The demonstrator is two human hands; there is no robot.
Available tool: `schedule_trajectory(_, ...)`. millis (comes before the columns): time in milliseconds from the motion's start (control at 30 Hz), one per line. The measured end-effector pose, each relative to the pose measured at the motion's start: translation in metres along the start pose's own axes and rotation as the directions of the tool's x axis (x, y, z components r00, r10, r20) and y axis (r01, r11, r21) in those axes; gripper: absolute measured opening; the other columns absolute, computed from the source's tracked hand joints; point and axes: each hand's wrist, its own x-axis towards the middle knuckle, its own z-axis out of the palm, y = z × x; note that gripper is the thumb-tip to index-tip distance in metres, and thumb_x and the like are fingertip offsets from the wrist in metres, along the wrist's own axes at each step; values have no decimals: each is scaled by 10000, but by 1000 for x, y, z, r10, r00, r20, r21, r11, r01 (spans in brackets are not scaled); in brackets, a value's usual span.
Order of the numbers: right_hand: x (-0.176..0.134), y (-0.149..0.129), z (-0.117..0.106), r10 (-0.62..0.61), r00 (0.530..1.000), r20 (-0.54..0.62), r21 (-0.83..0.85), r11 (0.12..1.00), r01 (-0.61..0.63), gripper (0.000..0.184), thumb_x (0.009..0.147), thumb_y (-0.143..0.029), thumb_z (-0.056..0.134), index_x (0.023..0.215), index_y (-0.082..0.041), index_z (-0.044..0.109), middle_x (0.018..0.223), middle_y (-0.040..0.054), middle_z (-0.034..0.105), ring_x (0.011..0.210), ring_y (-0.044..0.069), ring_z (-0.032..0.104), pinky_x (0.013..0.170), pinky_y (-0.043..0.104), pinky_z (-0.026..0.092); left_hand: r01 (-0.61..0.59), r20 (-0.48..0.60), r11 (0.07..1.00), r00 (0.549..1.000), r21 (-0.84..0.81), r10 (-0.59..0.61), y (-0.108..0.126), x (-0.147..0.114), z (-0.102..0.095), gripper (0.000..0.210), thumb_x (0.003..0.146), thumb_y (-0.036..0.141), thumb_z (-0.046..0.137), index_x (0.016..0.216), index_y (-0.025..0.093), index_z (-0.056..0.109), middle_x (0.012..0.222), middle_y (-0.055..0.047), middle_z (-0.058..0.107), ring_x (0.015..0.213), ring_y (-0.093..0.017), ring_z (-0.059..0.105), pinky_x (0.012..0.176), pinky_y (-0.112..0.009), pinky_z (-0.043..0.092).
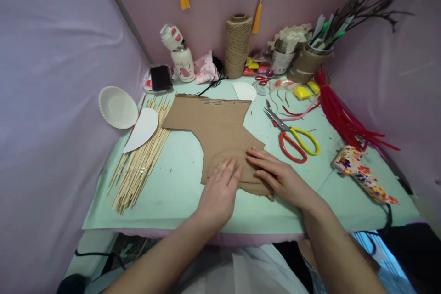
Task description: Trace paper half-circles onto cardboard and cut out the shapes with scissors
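A brown cardboard sheet [223, 124] with ragged, cut edges lies flat on the pale green table cover. My left hand [220, 188] rests palm down on its lower part, fingers stretched out. To the right of it, my right hand [275, 172] lies with fingers extended over the cardboard's lower right side. A curved outline shows on the cardboard around my left fingertips; whether it is a drawn line or a separate piece I cannot tell. Scissors [291, 131] with one red and one yellow handle lie to the right, blades apart, touching neither hand.
Bamboo sticks [138, 165] lie left under a white half-disc [143, 128], beside a white bowl [118, 107]. A twine spool [237, 46] and a bottle [183, 64] stand behind. Red pipe cleaners [339, 115] and a floral-patterned glue gun [361, 172] with a cord lie right.
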Motion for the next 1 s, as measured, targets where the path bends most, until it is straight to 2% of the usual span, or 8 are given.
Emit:
schedule_trajectory(100,-3,4,0,-10,1000,-24,-11,1000,10,359,925,-235,481,1272,-262,570,1331,66,558,1294,229,444,1092,497,350,-5,-24,1000,1000,18,5,-1,-1,1,516,836,12,330,1319,141,456,1425,-145,443,1346,-254,351,1058,-477,376)
schedule_trajectory(333,-4,2,0,-12,1000,-11,17,1000,12,354,917,-223,496,1259,-246,580,1336,71,553,1297,226,440,1082,492,370,-11,-48,1000,999,-28,10,-2,-4,1,508,848,24,333,1317,163,468,1405,-131,471,1336,-247,368,1042,-490,394)
schedule_trajectory(567,-4,0,0,-18,999,-36,43,999,19,347,904,-221,513,1240,-252,598,1294,73,588,1285,244,454,1062,509,388,-42,-107,998,994,-39,37,-1,-4,-2,447,859,34,343,1247,156,530,1324,-122,554,1267,-251,463,1007,-475,443)
schedule_trajectory(1000,-6,2,2,-28,998,-62,59,998,32,337,881,-186,547,1208,-221,618,1275,81,601,1282,231,458,1072,484,385,-53,-103,999,993,-2,53,-1,-2,-3,418,855,21,347,1210,122,543,1312,-128,565,1283,-240,448,1063,-488,381)
